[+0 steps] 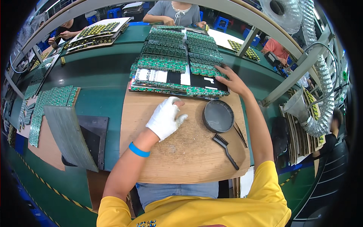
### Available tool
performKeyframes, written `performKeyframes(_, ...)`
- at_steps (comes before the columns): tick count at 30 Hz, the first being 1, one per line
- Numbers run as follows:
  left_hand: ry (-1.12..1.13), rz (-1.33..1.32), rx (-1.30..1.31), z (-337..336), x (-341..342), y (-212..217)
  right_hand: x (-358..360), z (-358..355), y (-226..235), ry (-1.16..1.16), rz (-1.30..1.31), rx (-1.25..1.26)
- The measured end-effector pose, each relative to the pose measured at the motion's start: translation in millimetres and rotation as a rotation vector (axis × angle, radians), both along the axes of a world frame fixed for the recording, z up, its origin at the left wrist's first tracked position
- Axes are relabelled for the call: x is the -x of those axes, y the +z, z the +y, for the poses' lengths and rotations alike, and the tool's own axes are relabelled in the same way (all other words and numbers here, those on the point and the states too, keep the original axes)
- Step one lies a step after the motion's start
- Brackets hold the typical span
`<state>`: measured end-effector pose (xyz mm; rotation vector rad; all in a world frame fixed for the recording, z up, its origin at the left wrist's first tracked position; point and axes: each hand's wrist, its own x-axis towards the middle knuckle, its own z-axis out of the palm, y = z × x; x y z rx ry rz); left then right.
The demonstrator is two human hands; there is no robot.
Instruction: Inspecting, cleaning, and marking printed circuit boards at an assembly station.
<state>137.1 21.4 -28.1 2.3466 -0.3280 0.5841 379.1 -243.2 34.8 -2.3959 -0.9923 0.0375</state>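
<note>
My left hand (pixel 165 118) wears a white glove with bare fingertips and hovers over the wooden work board (pixel 170 162). Its fingers are loosely bent, thumb apart, with nothing visible between them. Ahead lies a stack of sheets bearing rows of green circuit boards (pixel 162 62). My bare right hand (pixel 233 82) reaches to the stack's right edge, fingers spread, fingertips at the nearest right-hand row. Beside that forearm sit a round dark dish (pixel 218 117), tweezers (pixel 240 135) and a black brush (pixel 226 152) with its bristles toward the dish.
A grey slanted panel (pixel 70 138) on a dark base stands at my left, with more circuit boards (pixel 56 100) on cardboard beyond it. A metal post (pixel 293 75) and clear ducting (pixel 323 102) rise at right. Co-workers sit across the green bench (pixel 102 72).
</note>
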Motion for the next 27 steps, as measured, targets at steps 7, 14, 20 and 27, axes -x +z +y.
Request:
performKeyframes(7,-0.001,0.032,0.02,-1,0,1,-16,3,-1,0.016,0.06,0.004)
performKeyframes(14,-0.004,0.033,0.023,-1,0,1,-28,8,-6,0.001,0.053,0.004)
performKeyframes(20,-0.006,0.033,0.035,1,-2,-1,-42,13,-7,-0.038,0.035,0.06)
performKeyframes(27,0.011,0.092,0.082,-2,1,3,-41,17,2,-0.02,0.078,0.064)
